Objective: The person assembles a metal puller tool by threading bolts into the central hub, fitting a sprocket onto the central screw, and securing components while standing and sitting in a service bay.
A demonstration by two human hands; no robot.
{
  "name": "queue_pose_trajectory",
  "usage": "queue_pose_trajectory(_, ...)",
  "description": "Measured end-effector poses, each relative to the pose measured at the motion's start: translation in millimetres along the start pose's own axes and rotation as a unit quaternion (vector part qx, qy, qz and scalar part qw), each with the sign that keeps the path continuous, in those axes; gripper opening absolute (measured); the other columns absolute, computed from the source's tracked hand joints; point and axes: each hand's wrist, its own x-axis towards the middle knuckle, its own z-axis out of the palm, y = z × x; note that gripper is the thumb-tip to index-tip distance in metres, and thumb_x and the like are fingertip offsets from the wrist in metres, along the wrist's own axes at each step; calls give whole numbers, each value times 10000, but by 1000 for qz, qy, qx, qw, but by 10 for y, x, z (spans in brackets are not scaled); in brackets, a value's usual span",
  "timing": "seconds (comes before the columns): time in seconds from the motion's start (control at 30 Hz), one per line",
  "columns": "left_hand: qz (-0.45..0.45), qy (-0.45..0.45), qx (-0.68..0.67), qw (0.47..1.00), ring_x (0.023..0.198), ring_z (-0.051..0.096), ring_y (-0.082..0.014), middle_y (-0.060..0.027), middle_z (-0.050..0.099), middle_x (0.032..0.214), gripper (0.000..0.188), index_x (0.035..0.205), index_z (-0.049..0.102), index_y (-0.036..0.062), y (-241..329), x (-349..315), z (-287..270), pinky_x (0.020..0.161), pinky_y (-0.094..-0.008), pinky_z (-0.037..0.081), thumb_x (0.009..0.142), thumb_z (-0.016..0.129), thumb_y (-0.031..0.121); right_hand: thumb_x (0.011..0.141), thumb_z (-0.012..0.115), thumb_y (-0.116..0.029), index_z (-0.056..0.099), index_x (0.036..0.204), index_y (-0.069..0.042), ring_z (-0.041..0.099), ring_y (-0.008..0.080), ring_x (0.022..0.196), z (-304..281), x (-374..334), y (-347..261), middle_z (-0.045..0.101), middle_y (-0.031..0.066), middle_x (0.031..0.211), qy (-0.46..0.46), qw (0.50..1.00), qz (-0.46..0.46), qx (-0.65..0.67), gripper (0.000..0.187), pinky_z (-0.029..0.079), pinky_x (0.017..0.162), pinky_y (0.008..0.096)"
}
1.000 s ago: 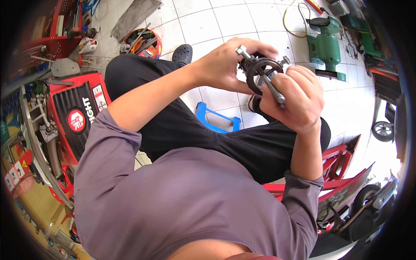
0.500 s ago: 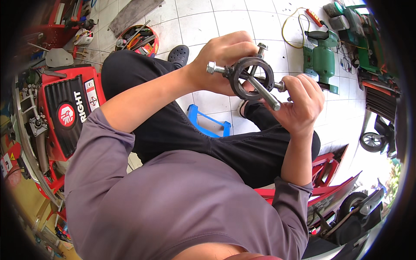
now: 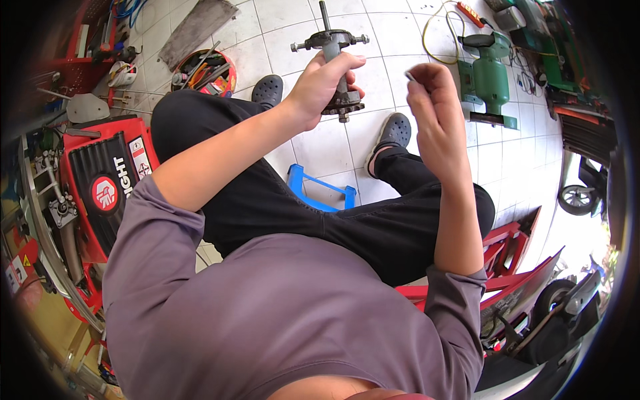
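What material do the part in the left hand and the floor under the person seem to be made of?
Shaft assembly in the left hand: likely steel, dull grey with a dark, greasy sprocket end. Floor: probably glazed ceramic tiles, white and slightly glossy, with visible grout lines.

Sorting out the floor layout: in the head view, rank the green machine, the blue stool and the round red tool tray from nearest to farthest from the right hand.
From the right hand:
1. Green machine, just to its right.
2. Blue stool, below and left, between the legs.
3. Red tool tray, far left, beyond the left hand.
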Motion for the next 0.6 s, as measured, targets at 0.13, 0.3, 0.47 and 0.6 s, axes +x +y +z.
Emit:
queue_pose_trajectory(0.13,10,-50,17,999,800,633,-161,-41,563,814,331,1132,466,50,-10,-95,16,672,-286,523,877,505,256,892,602,-73,546,1027,33,595,109,793,-24,45,-2,629,83,927,-3,999,-5,36,180,474,728,243)
queue_pose_trajectory(0.3,12,-84,43,995,847,611,-154,-64,562,879,378,1227,432,46,21,-177,84,716,-287,519,894,454,224,861,671,-93,578,952,16,596,85,714,-2,16,22,646,59,887,41,995,16,88,170,479,650,218)
queue_pose_trajectory(0.47,45,-96,125,986,839,595,-105,-41,572,891,265,1139,480,54,-19,-188,100,717,-277,513,922,524,200,851,679,-88,586,953,-5,587,70,699,-30,20,42,657,36,870,49,998,-36,13,161,479,630,215)
queue_pose_trajectory(0.6,67,-118,131,982,749,546,-69,-5,555,829,224,1047,500,62,-57,-153,86,655,-244,477,910,592,214,843,668,-63,605,969,-11,582,68,693,27,41,93,659,36,868,74,995,-51,46,150,477,624,216)
